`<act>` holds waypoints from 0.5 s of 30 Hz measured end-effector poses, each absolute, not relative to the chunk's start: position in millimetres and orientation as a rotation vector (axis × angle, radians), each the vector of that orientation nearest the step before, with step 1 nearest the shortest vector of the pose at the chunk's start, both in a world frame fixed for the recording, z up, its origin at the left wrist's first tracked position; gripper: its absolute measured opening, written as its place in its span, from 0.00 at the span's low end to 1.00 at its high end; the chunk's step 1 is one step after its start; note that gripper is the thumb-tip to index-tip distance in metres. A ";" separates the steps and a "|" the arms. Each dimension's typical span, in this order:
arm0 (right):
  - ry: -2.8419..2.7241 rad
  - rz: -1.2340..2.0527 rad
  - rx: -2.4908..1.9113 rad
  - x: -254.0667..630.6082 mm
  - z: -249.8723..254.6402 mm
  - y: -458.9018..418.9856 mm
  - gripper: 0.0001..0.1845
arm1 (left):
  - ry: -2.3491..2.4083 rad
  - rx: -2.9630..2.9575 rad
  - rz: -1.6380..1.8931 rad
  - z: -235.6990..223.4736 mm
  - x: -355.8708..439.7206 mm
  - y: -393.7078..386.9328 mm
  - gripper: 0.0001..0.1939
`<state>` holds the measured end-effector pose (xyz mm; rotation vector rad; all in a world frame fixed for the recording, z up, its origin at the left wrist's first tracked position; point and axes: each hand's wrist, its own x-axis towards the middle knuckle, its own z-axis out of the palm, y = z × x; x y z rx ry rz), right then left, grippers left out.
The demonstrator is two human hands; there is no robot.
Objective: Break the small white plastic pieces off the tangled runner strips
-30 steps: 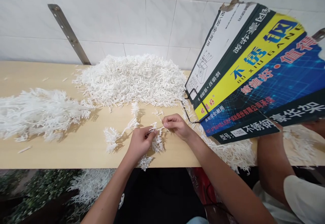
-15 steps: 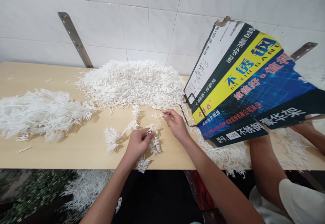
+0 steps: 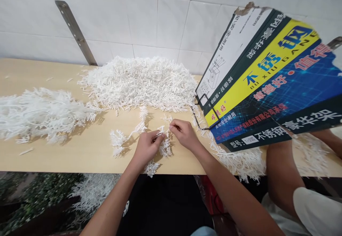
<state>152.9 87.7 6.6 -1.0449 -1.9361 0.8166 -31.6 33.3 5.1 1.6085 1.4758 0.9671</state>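
My left hand (image 3: 147, 145) is closed, thumb against fingers, on a strand of small white branched plastic pieces (image 3: 166, 148). The strand hangs over the tabletop below the fingers, and more of it (image 3: 117, 141) lies to the left. Close by on the right, my right hand (image 3: 185, 132) is pinched at the tip of the strand. Whatever sits between its fingertips is too small to make out. Behind both hands rises a large heap of loose white pieces (image 3: 139, 82). A fluffy bunch of joined white strands (image 3: 40, 113) lies at the left.
A printed cardboard panel (image 3: 267, 79) stands tilted at the right, held by a black wire stand (image 3: 211, 111). Beyond it a co-worker's arm (image 3: 280, 168) reaches over the wooden table (image 3: 80, 159). White strands (image 3: 240, 163) lie beneath the panel. A metal bracket (image 3: 76, 32) meets the tiled wall.
My right hand has moved left and closed its fingers near the left hand's fingertips. The left hand keeps its hold, shifted slightly. The whole view has moved a little.
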 end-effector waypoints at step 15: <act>-1.923 0.458 -1.009 157.4 13.5 92.2 0.16 | 1.497 1.707 0.908 8.0 -30.8 30.9 0.21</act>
